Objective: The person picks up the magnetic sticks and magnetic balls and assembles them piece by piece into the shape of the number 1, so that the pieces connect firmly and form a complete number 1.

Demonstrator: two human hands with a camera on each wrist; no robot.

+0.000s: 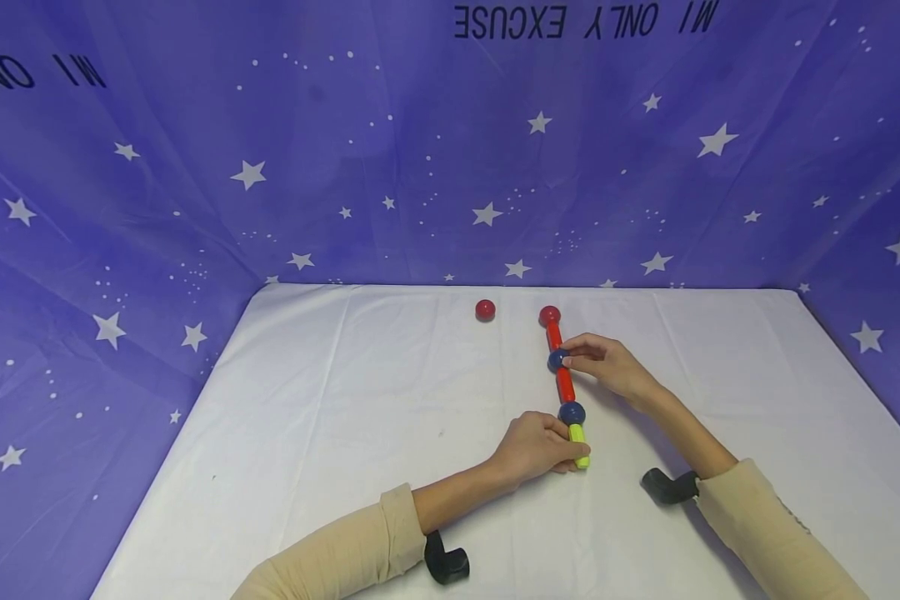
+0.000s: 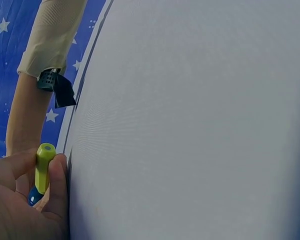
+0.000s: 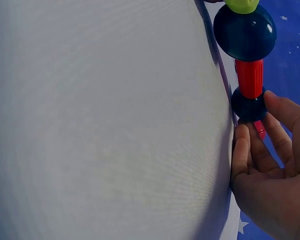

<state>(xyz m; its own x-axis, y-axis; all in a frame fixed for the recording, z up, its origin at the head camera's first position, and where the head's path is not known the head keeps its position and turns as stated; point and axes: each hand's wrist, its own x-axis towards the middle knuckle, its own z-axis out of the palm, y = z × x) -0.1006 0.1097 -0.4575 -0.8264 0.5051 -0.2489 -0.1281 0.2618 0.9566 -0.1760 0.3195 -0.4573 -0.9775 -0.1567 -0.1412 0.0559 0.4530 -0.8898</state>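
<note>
A chain of balls and rods runs across the table in the head view. From its far end come a red ball (image 1: pixel 550 316), a red rod (image 1: pixel 554 336), a blue ball (image 1: pixel 557 361), a second red rod (image 1: pixel 565 385), another blue ball (image 1: pixel 572 413) and a yellow-green rod (image 1: pixel 578 442). My left hand (image 1: pixel 534 448) pinches the yellow-green rod between thumb and fingers; the left wrist view shows the rod's free end (image 2: pixel 47 148). With thumb and fingertips, my right hand (image 1: pixel 613 367) grips the middle blue ball (image 3: pixel 249 104).
A loose red ball (image 1: pixel 485 310) lies near the table's back edge, left of the chain. White cloth covers the table (image 1: pixel 330 400). A purple star-patterned curtain (image 1: pixel 390 167) stands behind it. Black devices (image 1: pixel 447 561) are fixed at both wrists.
</note>
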